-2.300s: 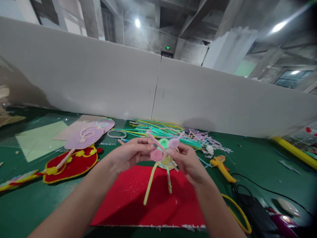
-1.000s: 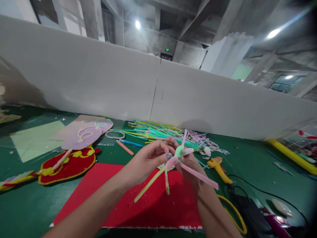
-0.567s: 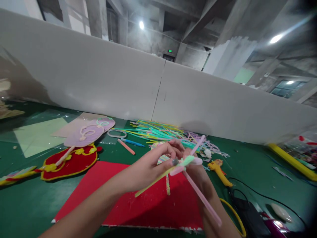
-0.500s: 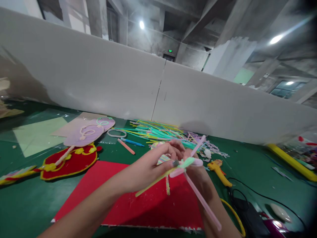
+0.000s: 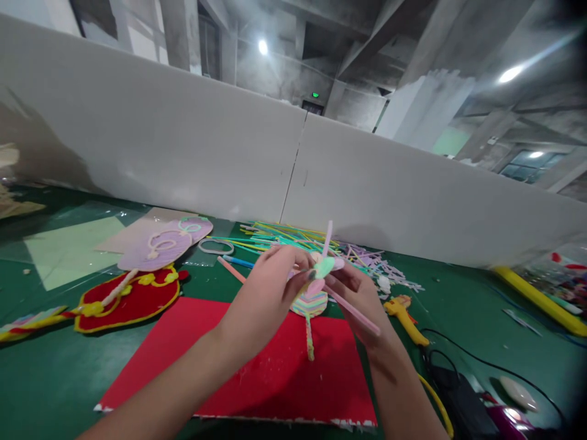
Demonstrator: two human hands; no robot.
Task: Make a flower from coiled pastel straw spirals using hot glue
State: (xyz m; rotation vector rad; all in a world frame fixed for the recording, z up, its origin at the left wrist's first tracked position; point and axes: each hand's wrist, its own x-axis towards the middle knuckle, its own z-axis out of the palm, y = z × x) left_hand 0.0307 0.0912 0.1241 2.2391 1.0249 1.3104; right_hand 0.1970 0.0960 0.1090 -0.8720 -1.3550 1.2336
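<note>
Both hands meet above the far edge of a red board (image 5: 275,379). Pinched between the fingers of my left hand (image 5: 270,293) is a pipe-cleaner piece (image 5: 324,267) with green and pink loops. My right hand (image 5: 362,299) grips the same piece from the right; a pink stem sticks out toward the lower right and a pale lilac one points up. Under the hands, a small striped fan shape (image 5: 312,304) in pastel colours lies with its twisted handle on the red board.
Loose pipe cleaners (image 5: 293,241) are heaped behind the hands. Decorated fans, one purple (image 5: 158,244) and one red (image 5: 137,305), lie left. A yellow glue gun (image 5: 408,321) with cables sits right. A white partition (image 5: 206,146) stands behind.
The hands and the pipe-cleaner piece have moved slightly up and left, and the piece has turned. More of the small striped fan now shows below them.
</note>
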